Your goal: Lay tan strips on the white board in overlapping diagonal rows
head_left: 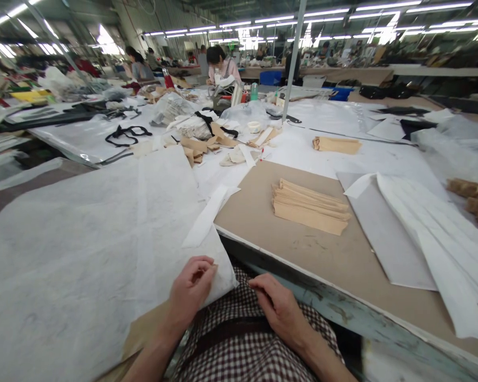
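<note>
My left hand [193, 286] is closed, fingers curled towards the thumb, at the near corner of a large white sheet [103, 228]. A tiny tan bit shows at its fingertips, but I cannot make out what it is. My right hand [276, 305] is closed too, in front of the checkered apron [239, 345], with nothing visible in its fingers. Beyond the left hand, a white strip [207, 217] lies across the sheet's edge. A fanned stack of tan paper-like strips [308, 207] rests on the brown board [247, 212] ahead of my right hand.
To the right, long white strips [426, 233] lie over a grey panel [370, 223]. A smaller tan bundle [336, 145] lies farther back. Tan scraps [201, 146], a black strap [127, 135] and a metal pole [295, 58] stand beyond. A person [223, 66] works across the table.
</note>
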`<state>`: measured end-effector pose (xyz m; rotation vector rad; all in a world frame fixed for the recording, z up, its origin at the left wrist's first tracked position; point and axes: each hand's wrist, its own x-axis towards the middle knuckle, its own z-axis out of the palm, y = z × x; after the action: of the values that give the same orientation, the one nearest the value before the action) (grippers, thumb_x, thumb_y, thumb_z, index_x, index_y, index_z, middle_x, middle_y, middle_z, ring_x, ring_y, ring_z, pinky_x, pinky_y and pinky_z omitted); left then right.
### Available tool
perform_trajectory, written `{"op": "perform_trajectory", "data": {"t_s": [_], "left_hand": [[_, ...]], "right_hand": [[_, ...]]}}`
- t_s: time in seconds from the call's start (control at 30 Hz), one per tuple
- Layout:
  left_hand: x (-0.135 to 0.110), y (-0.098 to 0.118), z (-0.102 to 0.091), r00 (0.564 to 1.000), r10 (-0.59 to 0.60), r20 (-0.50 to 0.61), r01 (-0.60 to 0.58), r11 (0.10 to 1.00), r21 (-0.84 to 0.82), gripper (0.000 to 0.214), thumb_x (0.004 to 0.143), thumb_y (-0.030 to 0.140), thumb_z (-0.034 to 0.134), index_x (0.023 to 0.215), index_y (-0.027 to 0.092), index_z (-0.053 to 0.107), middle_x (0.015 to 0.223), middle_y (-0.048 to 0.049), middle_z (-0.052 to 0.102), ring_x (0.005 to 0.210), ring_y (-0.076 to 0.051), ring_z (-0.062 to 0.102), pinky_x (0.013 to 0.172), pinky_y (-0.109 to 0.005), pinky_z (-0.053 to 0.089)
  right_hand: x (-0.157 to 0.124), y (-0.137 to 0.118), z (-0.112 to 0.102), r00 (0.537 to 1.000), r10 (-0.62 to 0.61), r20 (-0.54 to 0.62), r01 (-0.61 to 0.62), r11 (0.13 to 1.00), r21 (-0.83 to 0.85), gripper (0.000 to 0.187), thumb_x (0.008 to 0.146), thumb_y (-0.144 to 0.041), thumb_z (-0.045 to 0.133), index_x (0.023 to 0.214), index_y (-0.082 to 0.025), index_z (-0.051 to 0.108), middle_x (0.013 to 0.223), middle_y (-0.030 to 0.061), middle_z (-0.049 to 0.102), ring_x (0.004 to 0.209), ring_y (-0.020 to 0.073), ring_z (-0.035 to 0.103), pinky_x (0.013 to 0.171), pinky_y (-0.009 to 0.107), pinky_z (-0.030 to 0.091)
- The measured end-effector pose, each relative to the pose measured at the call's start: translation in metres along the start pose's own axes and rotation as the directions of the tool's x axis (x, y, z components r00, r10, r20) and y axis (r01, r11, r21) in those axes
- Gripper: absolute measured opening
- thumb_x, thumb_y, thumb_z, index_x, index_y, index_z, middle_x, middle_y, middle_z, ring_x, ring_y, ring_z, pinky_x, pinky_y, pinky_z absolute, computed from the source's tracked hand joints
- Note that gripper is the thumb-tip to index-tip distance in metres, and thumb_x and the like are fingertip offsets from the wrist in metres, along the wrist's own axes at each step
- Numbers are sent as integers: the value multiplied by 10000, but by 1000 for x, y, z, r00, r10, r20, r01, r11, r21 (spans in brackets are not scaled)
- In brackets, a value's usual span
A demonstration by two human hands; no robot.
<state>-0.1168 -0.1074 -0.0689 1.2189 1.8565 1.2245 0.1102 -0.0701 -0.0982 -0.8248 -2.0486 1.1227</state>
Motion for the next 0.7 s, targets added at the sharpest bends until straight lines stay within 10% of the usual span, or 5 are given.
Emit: {"op": "perform_trajectory", "data": {"t_s": [0.17,0.3,0.53,0.7], "left_hand": [[10,16,-59,901,-422,-97,227,652,-723,215,719,245,680,916,159,674,922,-22,684,796,-143,626,691,-213,551],[7,56,-82,896,-400,-192,94,593,-800,162,756,215,635,904,172,683,916,-12,698,793,-139,644,686,-205,582],[-3,120,-25,981,-17,-194,-104,798,-594,105,816,294,635,875,207,633,1057,-10,650,922,-148,617,754,-228,555],[-6,138,33,976,213,-40,-213,912,-351,125,848,321,569,890,214,618,1157,-32,600,1065,-200,578,923,-312,507]], "right_hand": [[11,-18,3,998,-6,57,5,1000,16,240,927,-124,414,1091,-227,554,1011,36,611,937,150,581,821,282,464],[28,-46,4,993,-44,112,39,998,43,239,909,-147,457,1120,-221,543,999,36,611,892,153,583,806,290,475],[44,-93,2,963,-267,-36,269,962,40,734,818,-215,608,1444,-204,224,1459,129,345,1333,270,344,1098,435,340],[43,-82,-1,908,-110,-405,122,993,4,755,841,-204,576,1467,-213,153,1479,131,334,1348,289,344,1099,486,342]]}}
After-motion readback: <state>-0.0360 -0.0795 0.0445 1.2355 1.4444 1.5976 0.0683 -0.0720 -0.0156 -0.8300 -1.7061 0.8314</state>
